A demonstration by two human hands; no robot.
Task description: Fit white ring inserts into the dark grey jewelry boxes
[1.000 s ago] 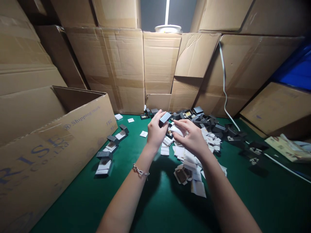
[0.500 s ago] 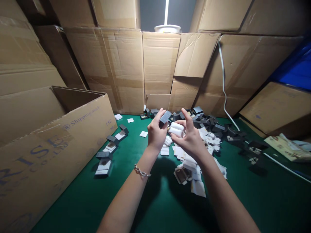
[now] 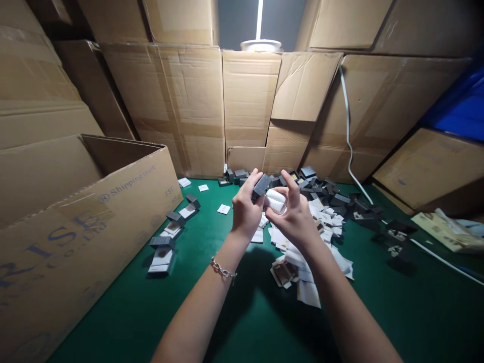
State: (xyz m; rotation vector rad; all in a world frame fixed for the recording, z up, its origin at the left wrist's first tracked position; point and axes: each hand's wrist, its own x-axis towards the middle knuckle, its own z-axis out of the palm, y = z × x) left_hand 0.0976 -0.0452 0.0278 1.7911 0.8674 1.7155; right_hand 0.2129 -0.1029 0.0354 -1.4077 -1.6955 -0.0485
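My left hand (image 3: 246,207) is closed around a small dark grey box (image 3: 261,186), whose lid seems tipped up. Against it, my right hand (image 3: 293,212) grips a white padded insert (image 3: 276,200) between thumb and fingers, with the index finger raised. The insert touches or nearly touches the box; the exact contact is hidden by the fingers. Below my right hand lies a heap of white inserts and paper pieces (image 3: 333,219). Behind both hands spreads a pile of dark small boxes (image 3: 321,190).
Open dark boxes with white inserts (image 3: 162,258) stand in a row at the left, beside a large open carton (image 3: 124,196). White cards (image 3: 223,208) lie on the green table (image 3: 204,297). Stacked cartons (image 3: 192,111) wall the back; a white cable (image 3: 347,116) hangs at right.
My left hand and the dark box have shifted slightly right, closing in on the white insert. My right hand has stayed nearly in place.
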